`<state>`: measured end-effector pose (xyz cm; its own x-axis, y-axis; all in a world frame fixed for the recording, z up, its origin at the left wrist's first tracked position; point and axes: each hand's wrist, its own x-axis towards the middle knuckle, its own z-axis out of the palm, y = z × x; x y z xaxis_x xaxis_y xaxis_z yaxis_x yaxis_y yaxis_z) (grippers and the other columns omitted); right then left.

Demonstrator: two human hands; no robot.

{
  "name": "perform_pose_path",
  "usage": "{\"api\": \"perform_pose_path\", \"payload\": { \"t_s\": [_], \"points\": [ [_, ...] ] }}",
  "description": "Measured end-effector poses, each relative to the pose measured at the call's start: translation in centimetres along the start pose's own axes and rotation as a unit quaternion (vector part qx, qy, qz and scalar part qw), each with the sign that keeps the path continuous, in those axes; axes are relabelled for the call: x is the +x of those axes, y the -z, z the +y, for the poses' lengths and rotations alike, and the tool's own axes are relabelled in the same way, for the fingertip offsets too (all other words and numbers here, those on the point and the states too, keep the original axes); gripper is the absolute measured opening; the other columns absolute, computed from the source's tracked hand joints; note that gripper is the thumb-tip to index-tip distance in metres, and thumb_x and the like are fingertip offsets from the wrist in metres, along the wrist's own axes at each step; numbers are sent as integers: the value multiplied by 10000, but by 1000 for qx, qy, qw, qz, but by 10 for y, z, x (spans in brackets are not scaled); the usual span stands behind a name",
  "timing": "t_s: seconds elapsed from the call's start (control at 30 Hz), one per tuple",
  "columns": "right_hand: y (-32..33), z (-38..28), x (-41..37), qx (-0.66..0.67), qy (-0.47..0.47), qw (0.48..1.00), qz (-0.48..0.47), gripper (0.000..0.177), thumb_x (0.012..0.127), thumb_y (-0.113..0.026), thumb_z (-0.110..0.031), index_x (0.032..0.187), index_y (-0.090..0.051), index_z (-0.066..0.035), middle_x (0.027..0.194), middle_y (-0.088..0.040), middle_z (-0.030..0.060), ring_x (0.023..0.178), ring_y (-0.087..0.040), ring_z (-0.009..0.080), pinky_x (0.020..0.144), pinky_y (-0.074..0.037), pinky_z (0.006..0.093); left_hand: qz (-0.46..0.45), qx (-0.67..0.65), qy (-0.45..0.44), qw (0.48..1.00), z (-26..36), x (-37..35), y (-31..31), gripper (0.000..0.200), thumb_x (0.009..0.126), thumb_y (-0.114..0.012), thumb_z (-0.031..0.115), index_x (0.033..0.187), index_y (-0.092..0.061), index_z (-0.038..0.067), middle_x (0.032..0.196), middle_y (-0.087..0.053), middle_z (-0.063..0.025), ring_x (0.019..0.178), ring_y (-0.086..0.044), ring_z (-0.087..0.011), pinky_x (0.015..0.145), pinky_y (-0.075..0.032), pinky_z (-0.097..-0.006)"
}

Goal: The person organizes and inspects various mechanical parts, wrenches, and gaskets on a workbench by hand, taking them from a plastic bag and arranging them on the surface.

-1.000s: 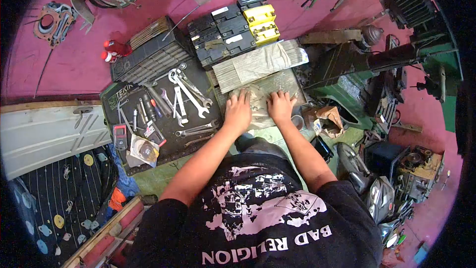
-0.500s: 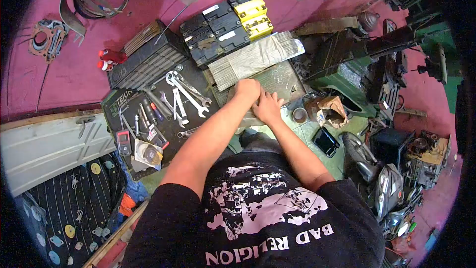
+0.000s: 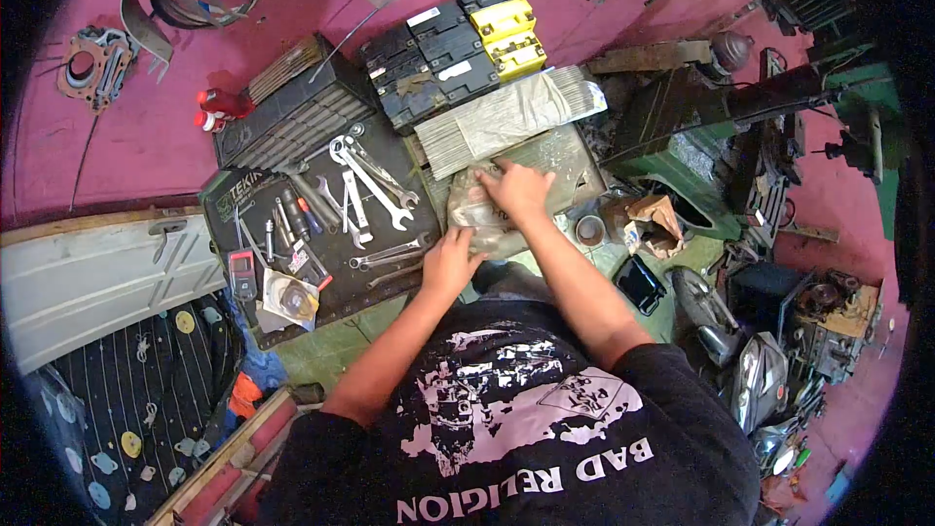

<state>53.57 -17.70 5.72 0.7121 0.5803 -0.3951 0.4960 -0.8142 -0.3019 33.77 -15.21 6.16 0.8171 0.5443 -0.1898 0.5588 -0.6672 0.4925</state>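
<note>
A crumpled, see-through plastic bag (image 3: pixel 469 203) lies on a flat greyish panel (image 3: pixel 560 161) at the front of the bench. My left hand (image 3: pixel 451 265) grips the bag's near left edge with bent fingers. My right hand (image 3: pixel 521 191) lies over the bag's right part, thumb and fingers apart, fingertips reaching its upper edge. What the bag holds, if anything, cannot be made out. Just beyond it is a bundle of thin grey rods (image 3: pixel 506 122) partly wrapped in pale plastic. Left of my left hand, combination wrenches (image 3: pixel 388 255) rest on a dark mat.
The dark mat (image 3: pixel 321 307) carries more wrenches, screwdrivers and a red-grey meter (image 3: pixel 242 276). Black and yellow batteries (image 3: pixel 448 54) stand behind. To the right are a green machine (image 3: pixel 672 146), a round cup (image 3: pixel 589 229), a paper bag (image 3: pixel 654 224) and a black tray (image 3: pixel 640 284).
My hands were close together over the panel and have moved apart. The plastic bag now shows between them. My left hand has come down and nearer; the view has shifted slightly.
</note>
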Motion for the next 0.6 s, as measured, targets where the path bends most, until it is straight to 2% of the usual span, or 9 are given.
{"api": "perform_pose_path", "payload": {
  "t_s": [0.07, 0.1, 0.2, 0.33, 0.43, 0.5, 0.53, 0.57, 0.6],
  "points": [
    [-11, 0, 7, -30, 0, 999, 24, 467, 868, -582, -576, 1136, -741, -229, 995, -740, 132, 998, -679, 328, 987, -329, 572, -6, 19, -73, 997, -6, 0, -18, 323, 802, -732, 257, 1041, -620, 72, 976, -660, -144, 900, -667, -352, 714, -550, -461],
    [-10, -1, 11, -5, -25, 1000, 7, 443, 875, -575, -554, 1117, -747, -225, 1006, -738, 137, 988, -684, 330, 993, -324, 579, -29, 40, -68, 997, 2, -1, -13, 184, 792, -693, 156, 938, -623, 69, 896, -673, -136, 859, -674, -340, 696, -555, -453],
    [-11, 7, 24, 63, -80, 994, -26, 432, 896, -548, -508, 1066, -761, -172, 1046, -730, 158, 1010, -684, 350, 1022, -315, 586, -16, 26, -98, 995, -8, -15, -38, 143, 788, -654, 102, 925, -634, 64, 867, -666, -156, 808, -675, -353, 682, -558, -455],
    [-27, 28, 47, 133, -136, 981, -37, 494, 901, -543, -549, 1047, -765, -132, 1083, -709, 207, 1083, -654, 392, 1027, -312, 610, -69, 18, 22, 997, -9, -24, -48, 177, 832, -632, 169, 944, -660, 36, 836, -690, -187, 838, -685, -379, 697, -554, -476],
    [-13, 24, 37, 58, -93, 993, -39, 549, 919, -501, -576, 1046, -763, -110, 1086, -705, 220, 1063, -656, 401, 1026, -305, 612, -87, -72, 120, 986, 9, -22, -35, 289, 853, -665, 262, 960, -675, -6, 892, -690, -202, 849, -686, -370, 713, -555, -459],
    [0, 21, 19, -40, -3, 998, -44, 620, 930, -454, -621, 1176, -713, -113, 1115, -697, 224, 1094, -634, 404, 1030, -292, 611, -57, -169, 142, 974, -17, -23, -81, 350, 860, -681, 330, 963, -677, -5, 890, -695, -181, 802, -681, -339, 660, -542, -426],
    [0, 21, 10, -42, -1, 998, -44, 620, 930, -454, -621, 1176, -713, -113, 1115, -697, 224, 1094, -634, 404, 1030, -292, 611, -28, -263, 161, 951, -19, -22, -86, 413, 868, -697, 398, 965, -679, -3, 889, -701, -161, 755, -676, -307, 607, -528, -392],
    [-1, 23, 1, -30, 19, 999, -38, 649, 931, -437, -638, 1260, -653, -122, 1121, -696, 220, 1128, -611, 403, 1031, -287, 610, -79, -441, 279, 849, -24, -23, -89, 418, 884, -685, 425, 967, -675, 16, 893, -698, -124, 704, -637, -249, 574, -493, -342],
    [-1, 25, -5, -19, 39, 999, -31, 690, 932, -421, -656, 1345, -593, -131, 1128, -694, 217, 1162, -588, 401, 1033, -283, 610, -124, -594, 380, 698, -20, -19, -74, 423, 901, -673, 452, 970, -670, 35, 897, -696, -88, 652, -598, -191, 541, -459, -293]
  ]
}}
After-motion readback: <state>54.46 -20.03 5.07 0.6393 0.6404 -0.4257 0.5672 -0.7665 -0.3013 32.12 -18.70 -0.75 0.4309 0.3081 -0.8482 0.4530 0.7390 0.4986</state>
